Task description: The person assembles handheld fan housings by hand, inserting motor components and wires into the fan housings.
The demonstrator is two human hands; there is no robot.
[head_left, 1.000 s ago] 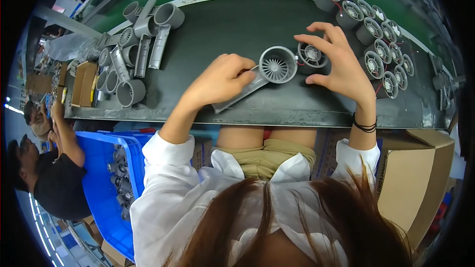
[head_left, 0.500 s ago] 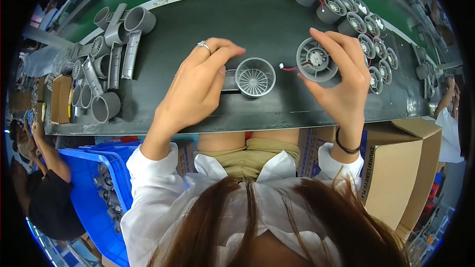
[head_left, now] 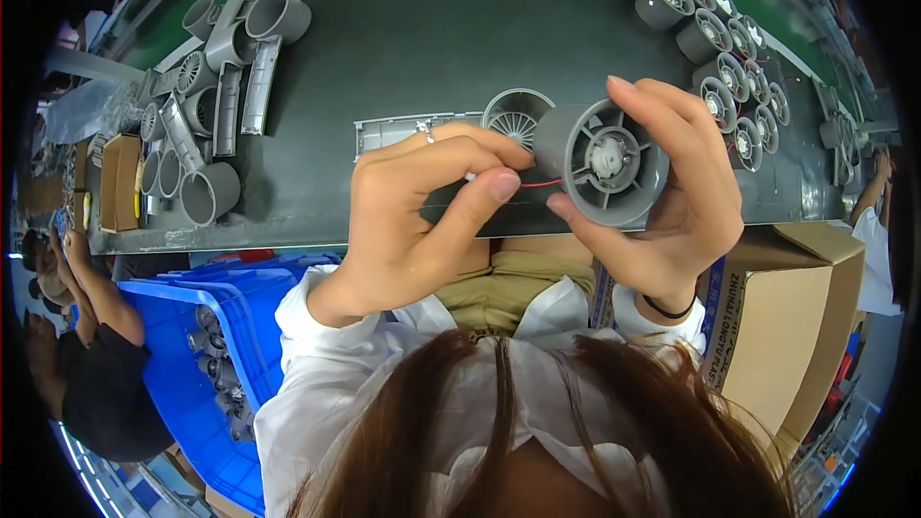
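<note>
My right hand [head_left: 696, 197] grips a grey cylindrical fan housing [head_left: 556, 149] by its side, thumb below and fingers over the far rim. Its open end, with spokes and a white-centred hub, faces up toward me. A thin red wire [head_left: 539, 184] runs out of it to my left hand [head_left: 408, 206], whose thumb and fingertips are pinched on the wire close to its small white connector [head_left: 470, 176]. Behind my left fingers a grey handle-shaped casing [head_left: 384, 134] lies on the dark table, its round end with a radial grille [head_left: 518, 115] partly hidden by the hand and the fan housing.
Several fan housings with wires [head_left: 710, 34] stand in rows at the right. Grey casings and tubes [head_left: 211, 96] are heaped on the left beside a small cardboard box [head_left: 120, 182]. Below the table edge are a blue crate [head_left: 197, 293] and a large carton [head_left: 767, 326]. Other people work on both sides.
My right hand has brought the fan housing nearer and tilted it. My left hand has left the casing and moved down and right to pinch the wire. The casing's handle now shows.
</note>
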